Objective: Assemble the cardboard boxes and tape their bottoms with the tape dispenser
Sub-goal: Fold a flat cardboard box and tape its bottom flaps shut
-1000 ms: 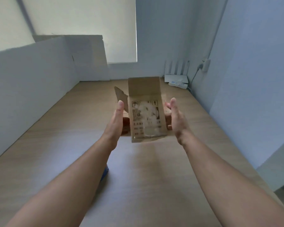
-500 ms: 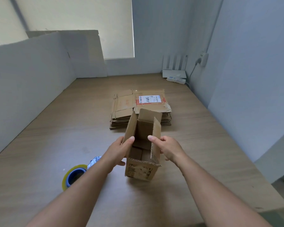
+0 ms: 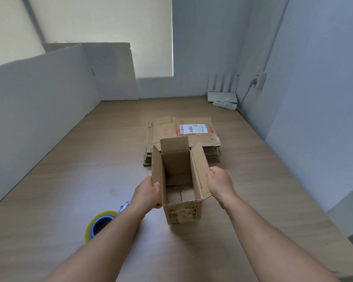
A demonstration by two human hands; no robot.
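Observation:
A small cardboard box (image 3: 183,213) stands upright on the wooden table (image 3: 69,180), its top open and its flaps raised. My left hand (image 3: 147,193) grips the box's left wall, thumb over the rim. My right hand (image 3: 219,183), fingers curled, holds the outer edge of the right flap, which leans outward. Inside, the folded bottom flaps show. The tape dispenser (image 3: 99,224), blue with a yellowish tape roll, lies left of the box, partly hidden behind my left forearm. A stack of flattened cardboard boxes (image 3: 181,132) lies just behind the open box.
White foam boards (image 3: 49,102) wall off the table's left side and far left corner. A white router (image 3: 222,94) and power strip (image 3: 225,104) sit at the far right by the wall. The table's right edge (image 3: 306,202) runs close to my right arm.
The box, held up in the air a second ago, has come down onto the table with its open top upward. Its side flaps have spread apart, the right one pulled outward.

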